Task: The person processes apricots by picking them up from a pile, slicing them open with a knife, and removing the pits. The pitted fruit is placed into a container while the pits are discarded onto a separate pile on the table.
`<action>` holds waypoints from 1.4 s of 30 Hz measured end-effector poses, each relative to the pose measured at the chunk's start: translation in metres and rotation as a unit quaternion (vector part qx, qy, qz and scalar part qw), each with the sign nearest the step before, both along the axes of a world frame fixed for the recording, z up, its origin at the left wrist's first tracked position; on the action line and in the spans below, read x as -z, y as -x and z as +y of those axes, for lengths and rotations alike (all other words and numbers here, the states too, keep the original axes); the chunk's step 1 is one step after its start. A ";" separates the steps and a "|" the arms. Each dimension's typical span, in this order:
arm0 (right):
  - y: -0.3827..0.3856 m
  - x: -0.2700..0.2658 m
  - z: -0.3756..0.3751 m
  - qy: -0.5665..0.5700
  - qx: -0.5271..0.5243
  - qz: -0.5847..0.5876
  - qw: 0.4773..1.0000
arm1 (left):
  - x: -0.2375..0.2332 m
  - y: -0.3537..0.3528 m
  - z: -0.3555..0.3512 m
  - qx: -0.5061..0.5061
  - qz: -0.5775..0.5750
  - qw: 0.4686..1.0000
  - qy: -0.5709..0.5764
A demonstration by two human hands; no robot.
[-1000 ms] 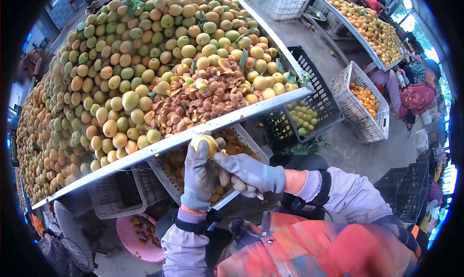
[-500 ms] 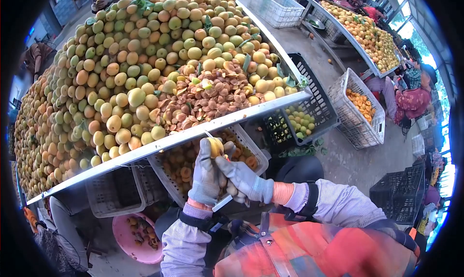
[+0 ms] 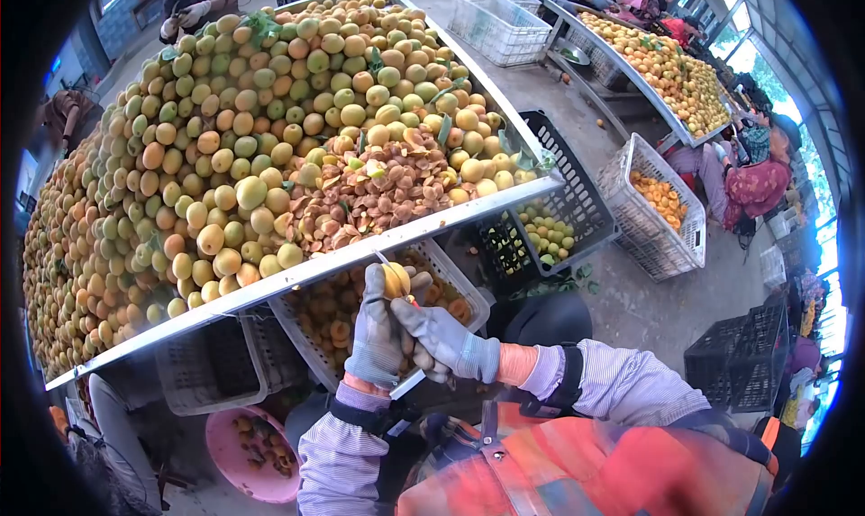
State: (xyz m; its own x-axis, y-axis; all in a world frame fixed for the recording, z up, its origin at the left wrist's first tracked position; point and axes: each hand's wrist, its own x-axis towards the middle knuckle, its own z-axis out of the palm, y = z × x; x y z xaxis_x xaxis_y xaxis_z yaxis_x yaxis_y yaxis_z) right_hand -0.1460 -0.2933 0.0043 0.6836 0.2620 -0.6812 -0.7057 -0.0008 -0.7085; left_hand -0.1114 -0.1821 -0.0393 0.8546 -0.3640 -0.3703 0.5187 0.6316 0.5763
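Note:
My left hand [image 3: 372, 331], in a grey work glove, is closed round a yellow apricot [image 3: 395, 282] just below the table's metal edge. My gloved right hand [image 3: 450, 338] meets it from the right, fingers curled round a small knife. A thin pointed tip shows above the fruit, and a red-orange bit of the knife [image 3: 411, 300] appears by the right thumb. Most of the knife is hidden by the fingers. Under both hands stands a pale crate [image 3: 482, 304] with halved apricots in it. Brown apricot pits [image 3: 374, 192] lie heaped on the table in front.
Whole apricots [image 3: 216, 156] cover the metal-edged table [image 3: 432, 219]. Below are a grey crate [image 3: 212, 408] and a pink basin [image 3: 230, 466] with dark scraps. Right of the table stand a black crate [image 3: 599, 219] with green fruit and a white crate [image 3: 649, 237] with orange halves. Other people work around.
The whole view has shifted slightly, with table and crates a little further left. Both hands keep their hold on the apricot and knife, and the right fingers sit slightly lower on the fruit.

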 end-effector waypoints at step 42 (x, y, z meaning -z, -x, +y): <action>-0.074 0.035 0.022 0.028 0.160 -0.314 0.936 | -0.023 -0.025 0.008 -0.201 -0.423 0.580 -0.667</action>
